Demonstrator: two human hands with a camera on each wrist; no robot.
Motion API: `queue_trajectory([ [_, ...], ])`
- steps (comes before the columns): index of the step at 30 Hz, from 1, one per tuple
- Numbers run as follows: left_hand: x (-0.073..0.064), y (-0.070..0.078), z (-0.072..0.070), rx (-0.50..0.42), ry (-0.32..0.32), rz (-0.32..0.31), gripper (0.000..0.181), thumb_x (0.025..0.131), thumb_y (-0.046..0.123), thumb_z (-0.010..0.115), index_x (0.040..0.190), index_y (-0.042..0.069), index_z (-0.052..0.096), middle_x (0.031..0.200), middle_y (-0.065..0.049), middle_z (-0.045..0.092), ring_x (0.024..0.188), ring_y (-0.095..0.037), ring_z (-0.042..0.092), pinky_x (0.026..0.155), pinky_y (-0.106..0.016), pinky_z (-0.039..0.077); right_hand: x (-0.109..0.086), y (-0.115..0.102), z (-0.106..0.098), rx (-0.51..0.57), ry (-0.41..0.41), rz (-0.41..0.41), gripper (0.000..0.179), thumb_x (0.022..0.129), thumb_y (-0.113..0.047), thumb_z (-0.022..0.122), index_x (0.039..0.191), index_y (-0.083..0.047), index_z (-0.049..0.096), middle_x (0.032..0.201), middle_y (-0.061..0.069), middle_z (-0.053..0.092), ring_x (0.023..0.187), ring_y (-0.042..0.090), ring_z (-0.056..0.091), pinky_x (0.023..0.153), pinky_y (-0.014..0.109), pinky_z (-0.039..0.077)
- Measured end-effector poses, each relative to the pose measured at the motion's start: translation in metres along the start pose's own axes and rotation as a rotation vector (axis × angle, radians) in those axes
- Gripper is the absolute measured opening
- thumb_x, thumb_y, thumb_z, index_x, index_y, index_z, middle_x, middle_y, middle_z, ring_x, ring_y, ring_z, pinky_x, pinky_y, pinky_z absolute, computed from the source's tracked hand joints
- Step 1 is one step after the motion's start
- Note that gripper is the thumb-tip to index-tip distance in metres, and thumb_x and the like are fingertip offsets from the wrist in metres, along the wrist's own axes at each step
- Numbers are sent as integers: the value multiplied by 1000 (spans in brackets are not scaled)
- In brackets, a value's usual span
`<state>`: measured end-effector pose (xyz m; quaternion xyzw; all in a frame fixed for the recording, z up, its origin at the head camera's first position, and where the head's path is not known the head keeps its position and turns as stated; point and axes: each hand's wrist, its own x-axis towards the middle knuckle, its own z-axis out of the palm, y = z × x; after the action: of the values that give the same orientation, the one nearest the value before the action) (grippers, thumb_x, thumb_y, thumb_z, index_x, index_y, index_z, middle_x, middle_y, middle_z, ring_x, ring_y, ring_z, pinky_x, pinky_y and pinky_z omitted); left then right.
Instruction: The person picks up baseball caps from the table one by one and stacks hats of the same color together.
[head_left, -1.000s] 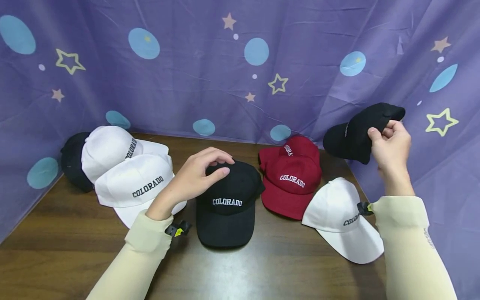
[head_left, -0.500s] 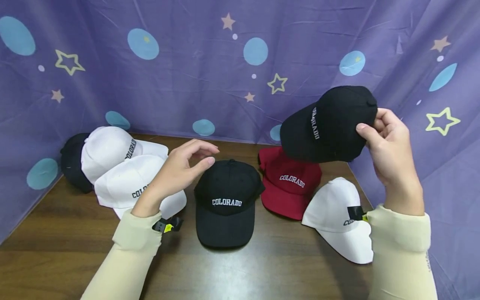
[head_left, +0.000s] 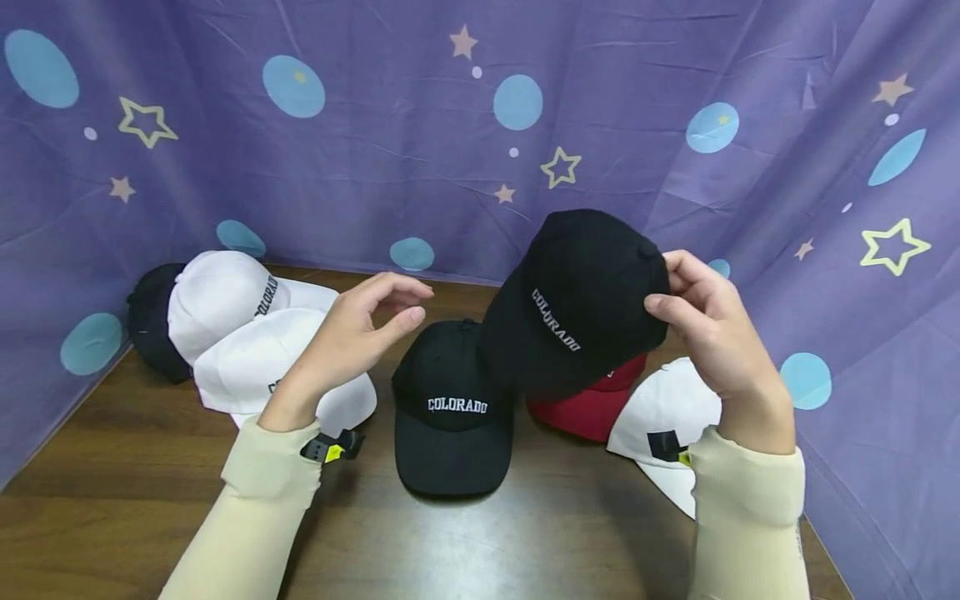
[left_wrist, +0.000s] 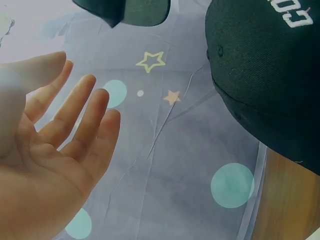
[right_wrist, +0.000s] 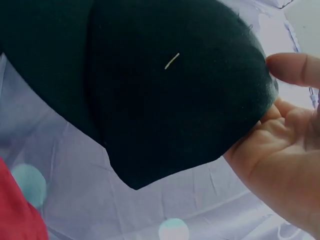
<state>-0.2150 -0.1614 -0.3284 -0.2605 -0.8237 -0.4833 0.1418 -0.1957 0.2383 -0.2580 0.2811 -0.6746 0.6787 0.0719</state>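
Note:
My right hand pinches the crown edge of a black baseball cap between thumb and fingers and holds it raised and tilted, its brim toward the lower left. In the head view this cap overlaps the red caps and the edge of another black cap, which sits brim forward on the table. Above and left of that resting cap hovers my left hand, fingers relaxed and apart, holding nothing. The left wrist view shows its open palm beside a black crown.
Two white caps and a black cap lie grouped at the left of the wooden table. At the right is another white cap, partly behind my right wrist. A purple curtain closes off the back and sides.
My right hand has carried the black cap leftward from the right side, turning its lettered front into view. My left hand has drawn away from the resting black cap, up and left.

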Motion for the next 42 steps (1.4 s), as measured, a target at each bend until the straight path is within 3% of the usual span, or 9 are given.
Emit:
queue_trajectory([
  [7,-2,2,1,-24,-5,-3,28,104,18,71,132,16,69,127,5,70,111,-11,68,96,-21,52,0,13,16,77,-141,6,31,91,19,41,106,2,62,90,6,72,73,18,73,69,30,62],
  [13,-2,5,2,-51,-5,6,34,104,17,71,137,16,67,133,5,68,120,-21,66,101,-24,50,1,26,29,97,-254,1,33,89,16,39,104,-3,62,92,2,70,76,16,71,70,29,59],
  [19,-1,9,5,-52,-11,42,41,104,18,71,144,18,64,142,6,64,132,-12,59,112,-33,45,-3,41,39,113,-391,-8,33,89,14,38,105,-5,60,96,1,68,77,16,70,70,30,60],
  [25,1,12,11,-47,-98,67,42,105,24,69,146,21,63,145,7,63,141,-10,52,117,-41,41,-6,48,47,130,-447,79,29,86,11,39,104,-3,58,92,4,67,77,17,69,71,31,61],
  [29,2,13,14,-39,-150,75,37,105,26,69,143,25,66,142,10,65,137,-9,55,113,-41,45,-4,52,51,113,-468,115,28,86,9,40,105,-2,57,90,4,67,76,18,69,71,31,61],
  [36,1,14,16,0,-234,92,31,104,25,70,135,23,71,131,10,71,121,-11,63,99,-34,51,-3,63,55,35,-544,108,24,86,7,45,104,-2,59,89,6,66,75,23,69,74,35,59],
  [42,-2,13,17,-59,-376,57,28,103,24,72,131,18,73,126,8,73,122,-13,65,108,-33,49,-3,65,55,15,-597,125,26,86,5,47,106,-4,61,94,9,67,77,26,69,77,37,60],
])
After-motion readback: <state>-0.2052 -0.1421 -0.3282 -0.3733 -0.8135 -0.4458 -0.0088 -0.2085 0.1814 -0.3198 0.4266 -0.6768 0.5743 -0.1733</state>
